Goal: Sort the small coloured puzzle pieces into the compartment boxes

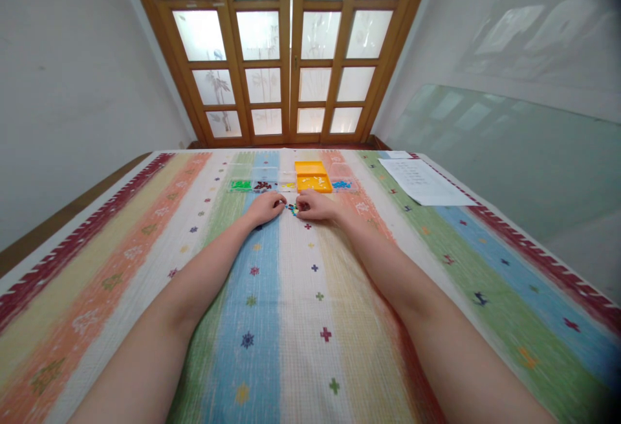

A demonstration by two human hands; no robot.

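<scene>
Toward the far edge of the table, your left hand and right hand curl half-closed beside small coloured pieces between them; whether either grips one, I cannot tell.

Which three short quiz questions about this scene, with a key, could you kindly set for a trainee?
1. True or false: the orange box has its lid open.
2. Which colour are the pieces in the rightmost box of the row? (a) green (b) blue (c) yellow
3. Where do the small mixed-colour pieces lie relative to the left hand and the right hand?
Key: 1 true; 2 b; 3 between them.
</scene>
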